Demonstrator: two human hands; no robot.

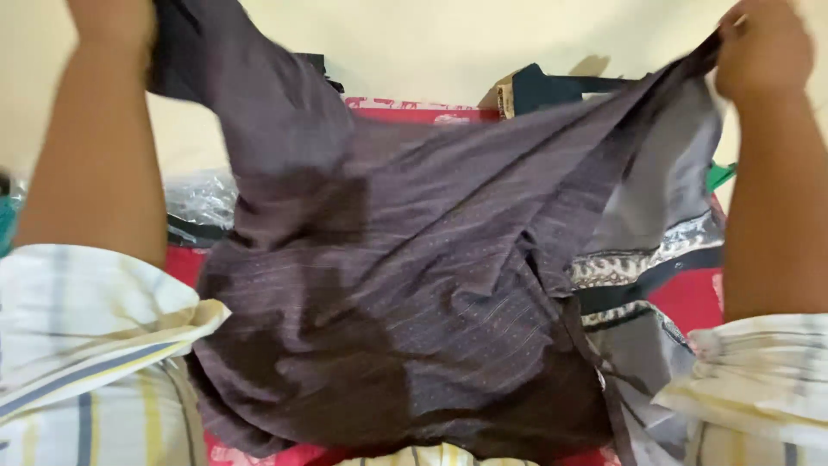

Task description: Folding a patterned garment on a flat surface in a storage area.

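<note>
Both grips clenched on dark brown garment (388,285), left hand (112,26), right hand (763,47), cloth hanging between, below

Red patterned bedcover (690,298), clear plastic bag (200,200), cream wall (431,43)

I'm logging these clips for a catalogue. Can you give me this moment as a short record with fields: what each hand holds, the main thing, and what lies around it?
left hand: raised at the top left, gripping one edge of the cloth
right hand: raised at the top right, gripping the other edge
cloth: dark brown-purple with fine stripes, held up and spread between both hands, hanging down crumpled
sleeves: pale with yellow and grey stripes
red bedcover: beneath, patterned
plastic wrapper: clear, at the left
wall: cream, behind
</note>
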